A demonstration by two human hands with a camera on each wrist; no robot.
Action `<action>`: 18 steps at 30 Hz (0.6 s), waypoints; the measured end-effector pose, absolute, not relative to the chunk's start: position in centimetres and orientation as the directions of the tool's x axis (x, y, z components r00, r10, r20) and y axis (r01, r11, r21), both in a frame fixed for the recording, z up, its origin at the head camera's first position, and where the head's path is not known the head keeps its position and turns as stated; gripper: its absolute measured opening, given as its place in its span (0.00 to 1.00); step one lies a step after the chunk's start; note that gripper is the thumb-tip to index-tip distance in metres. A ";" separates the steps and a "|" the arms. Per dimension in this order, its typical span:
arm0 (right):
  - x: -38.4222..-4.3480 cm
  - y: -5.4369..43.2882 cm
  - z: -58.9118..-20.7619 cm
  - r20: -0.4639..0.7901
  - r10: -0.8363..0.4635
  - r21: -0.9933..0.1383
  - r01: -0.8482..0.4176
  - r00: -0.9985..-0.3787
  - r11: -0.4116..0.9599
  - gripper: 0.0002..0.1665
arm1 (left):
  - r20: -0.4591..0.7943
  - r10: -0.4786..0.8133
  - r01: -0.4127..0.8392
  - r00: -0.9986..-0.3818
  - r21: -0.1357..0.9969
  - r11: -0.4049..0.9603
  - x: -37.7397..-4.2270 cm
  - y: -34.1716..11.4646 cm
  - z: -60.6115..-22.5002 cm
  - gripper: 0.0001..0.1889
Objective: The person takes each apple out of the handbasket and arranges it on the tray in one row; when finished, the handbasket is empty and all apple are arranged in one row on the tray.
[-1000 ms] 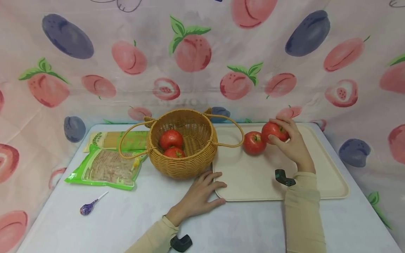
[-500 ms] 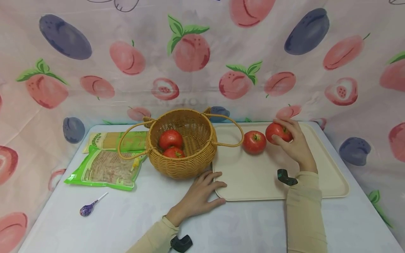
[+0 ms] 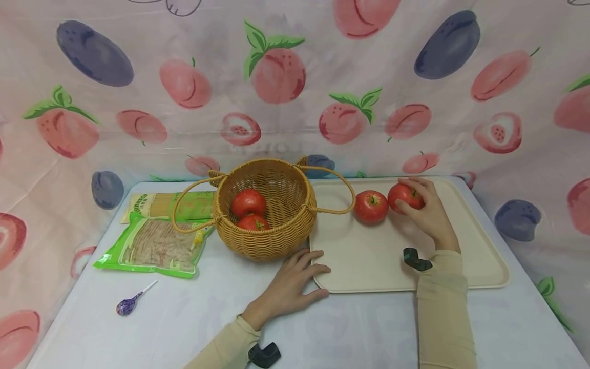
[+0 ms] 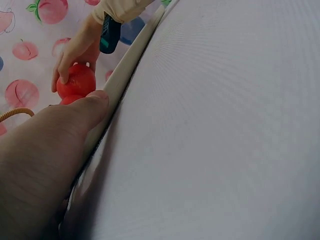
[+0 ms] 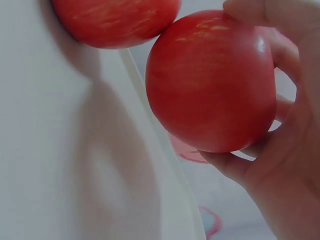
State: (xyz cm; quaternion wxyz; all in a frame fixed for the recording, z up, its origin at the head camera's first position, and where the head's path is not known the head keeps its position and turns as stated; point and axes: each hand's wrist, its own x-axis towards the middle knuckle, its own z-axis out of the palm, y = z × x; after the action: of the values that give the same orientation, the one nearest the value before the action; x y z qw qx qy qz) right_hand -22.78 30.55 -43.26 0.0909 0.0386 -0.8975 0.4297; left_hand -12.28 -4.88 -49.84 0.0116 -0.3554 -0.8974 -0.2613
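At centre right of the head view, the right hand [image 3: 426,210] grasps a round red apple [image 3: 403,195] touching a second red apple [image 3: 371,207] on the cream rectangular tray [image 3: 479,256]; the left hand [image 3: 290,287] lies flat, released.

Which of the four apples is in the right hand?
The rightmost apple on the tray, gripped by the right hand; its neighbour lies free.

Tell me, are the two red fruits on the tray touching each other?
Touching. The right wrist view shows the held fruit meeting the other fruit with no gap.
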 end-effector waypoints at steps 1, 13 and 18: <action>-22.8 30.6 -43.4 0.192 0.007 -0.759 -0.144 -0.981 0.635 0.32 | 0.206 0.632 0.644 -0.747 0.462 0.610 -12.3 -4.9 -49.8 0.22; -23.2 31.2 -44.9 0.142 -0.004 -0.754 -0.111 -0.990 0.647 0.36 | 0.209 0.635 0.647 -0.744 0.464 0.606 -12.3 -4.8 -49.9 0.22; -23.4 31.2 -45.1 0.121 0.003 -0.754 -0.090 -0.993 0.650 0.39 | 0.207 0.633 0.645 -0.746 0.460 0.610 -12.4 -4.9 -49.9 0.23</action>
State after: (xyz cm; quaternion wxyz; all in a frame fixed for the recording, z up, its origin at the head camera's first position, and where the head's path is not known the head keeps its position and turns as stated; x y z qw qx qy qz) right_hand -23.45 31.18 -45.06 0.0559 0.0240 -0.9067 0.4174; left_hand -12.43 -4.90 -49.85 0.0118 -0.3561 -0.8971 -0.2612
